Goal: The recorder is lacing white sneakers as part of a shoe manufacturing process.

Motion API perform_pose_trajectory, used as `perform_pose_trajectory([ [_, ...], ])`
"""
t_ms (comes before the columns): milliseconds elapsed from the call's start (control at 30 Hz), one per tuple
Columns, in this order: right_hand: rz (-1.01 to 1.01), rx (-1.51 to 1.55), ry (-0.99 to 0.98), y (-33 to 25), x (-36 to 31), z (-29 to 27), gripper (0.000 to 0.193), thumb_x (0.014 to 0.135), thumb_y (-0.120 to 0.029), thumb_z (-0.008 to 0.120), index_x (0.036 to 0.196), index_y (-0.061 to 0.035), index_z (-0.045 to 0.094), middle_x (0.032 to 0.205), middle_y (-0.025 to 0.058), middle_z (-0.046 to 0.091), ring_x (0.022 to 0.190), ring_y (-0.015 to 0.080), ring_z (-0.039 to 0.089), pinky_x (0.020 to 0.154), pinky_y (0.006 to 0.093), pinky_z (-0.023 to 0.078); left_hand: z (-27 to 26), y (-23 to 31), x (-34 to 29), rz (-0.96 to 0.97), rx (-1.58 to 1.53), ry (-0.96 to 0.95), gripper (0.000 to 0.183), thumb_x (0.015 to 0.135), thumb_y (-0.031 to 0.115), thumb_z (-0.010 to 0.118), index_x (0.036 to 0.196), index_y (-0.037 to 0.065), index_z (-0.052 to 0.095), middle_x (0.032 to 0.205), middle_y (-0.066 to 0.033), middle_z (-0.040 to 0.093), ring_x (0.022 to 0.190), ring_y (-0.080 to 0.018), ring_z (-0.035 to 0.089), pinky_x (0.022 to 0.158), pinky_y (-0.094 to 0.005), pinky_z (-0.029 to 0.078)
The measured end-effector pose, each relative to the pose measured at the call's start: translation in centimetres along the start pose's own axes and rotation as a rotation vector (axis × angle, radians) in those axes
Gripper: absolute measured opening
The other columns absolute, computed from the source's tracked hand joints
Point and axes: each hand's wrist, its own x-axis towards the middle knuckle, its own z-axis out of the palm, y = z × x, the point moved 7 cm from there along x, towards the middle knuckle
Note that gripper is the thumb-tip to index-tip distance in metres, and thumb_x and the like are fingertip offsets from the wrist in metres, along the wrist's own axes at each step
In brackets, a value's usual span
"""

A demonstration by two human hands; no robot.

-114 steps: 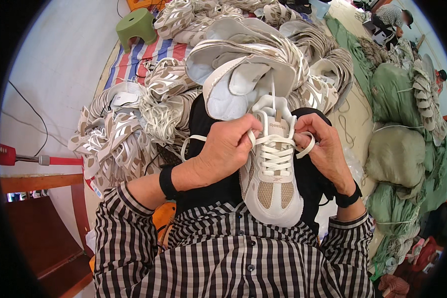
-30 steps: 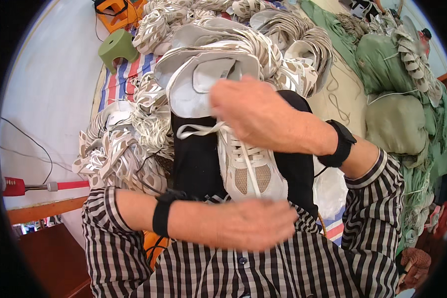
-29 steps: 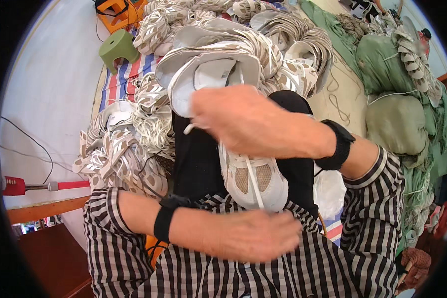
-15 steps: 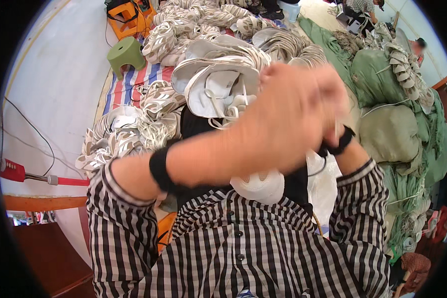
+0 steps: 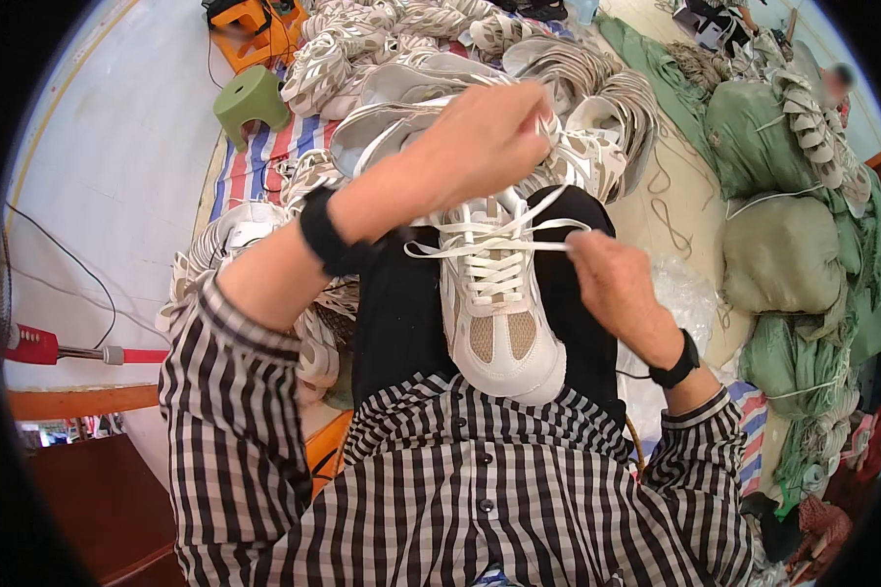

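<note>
A white and beige sneaker (image 5: 504, 333) rests on my lap between my thighs, toe toward me, its white shoelace (image 5: 499, 279) threaded in crossing rows. My right hand (image 5: 622, 293) is closed at the shoe's right side, fingertips pinching a lace end drawn out sideways. My left hand (image 5: 489, 137) reaches across above the shoe's heel end. Its fingers are closed, with white lace showing by the fingertips; what lies inside the grip is partly hidden. A loose lace loop sticks out at the left of the tongue.
Stacked shoe uppers (image 5: 607, 98) lie just beyond my knees, with more bundles (image 5: 230, 240) at the left. A green stool (image 5: 252, 103) stands far left beside an orange stool (image 5: 245, 34). Green sacks (image 5: 778, 254) line the right side. People are at the far right.
My hands, blurred and together above the shoe before, have moved apart. The left one is now farther away, the right one lower and to the right, with the shoe and laces uncovered.
</note>
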Motion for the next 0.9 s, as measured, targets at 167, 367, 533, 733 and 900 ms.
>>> perform_pose_trajectory([
  [167,0.065,0.110,0.208,1.3,1.8,-2.3,0.014,0.091,-0.003,0.058,0.103,0.0010,0.062,0.085,0.0175,0.066,0.071,0.0315,0.065,0.059,0.0360,0.049,2.2,-2.9,-7.3,-0.107,0.144,-0.321,0.023,0.084,0.014,0.061,0.102,0.000,0.060,0.089,-0.0173,0.064,0.081,-0.0298,0.063,0.074,-0.0391,0.049],
  [367,0.292,0.810,0.214,2.1,3.1,-1.4,0.021,0.100,-0.019,0.054,0.100,-0.0010,0.065,0.074,0.0006,0.060,0.062,0.0055,0.048,0.055,0.0215,0.039,2.3,-3.7,-8.0,-0.177,-0.069,-0.274,0.024,0.083,0.010,0.064,0.106,0.002,0.061,0.093,-0.0129,0.061,0.077,-0.0245,0.058,0.072,-0.0353,0.047],
  [533,0.286,0.811,0.284,2.3,2.8,-1.7,0.027,0.102,-0.024,0.051,0.099,-0.0015,0.065,0.073,-0.0026,0.054,0.062,0.0042,0.046,0.057,0.0192,0.038,2.1,-3.3,-8.4,-0.172,-0.088,-0.251,0.022,0.083,0.009,0.064,0.104,0.003,0.062,0.097,-0.0111,0.059,0.075,-0.0226,0.056,0.071,-0.0348,0.046],
  [733,0.323,0.849,0.265,2.6,2.3,-1.3,0.029,0.102,-0.025,0.051,0.098,-0.0009,0.065,0.074,-0.0020,0.054,0.062,0.0042,0.047,0.056,0.0196,0.039,1.2,-2.9,-8.2,-0.094,0.033,-0.213,0.013,0.083,0.009,0.063,0.092,0.001,0.060,0.090,-0.0142,0.058,0.074,-0.0289,0.056,0.069,-0.0366,0.046],
  [900,0.345,0.865,0.272,2.5,1.8,-1.0,0.030,0.102,-0.026,0.050,0.097,-0.0011,0.065,0.075,-0.0017,0.056,0.062,0.0039,0.047,0.055,0.0195,0.039,0.9,-2.4,-7.9,-0.033,0.105,-0.224,0.012,0.083,0.010,0.059,0.087,-0.001,0.057,0.077,-0.0154,0.058,0.071,-0.0325,0.057,0.066,-0.0394,0.045],
])
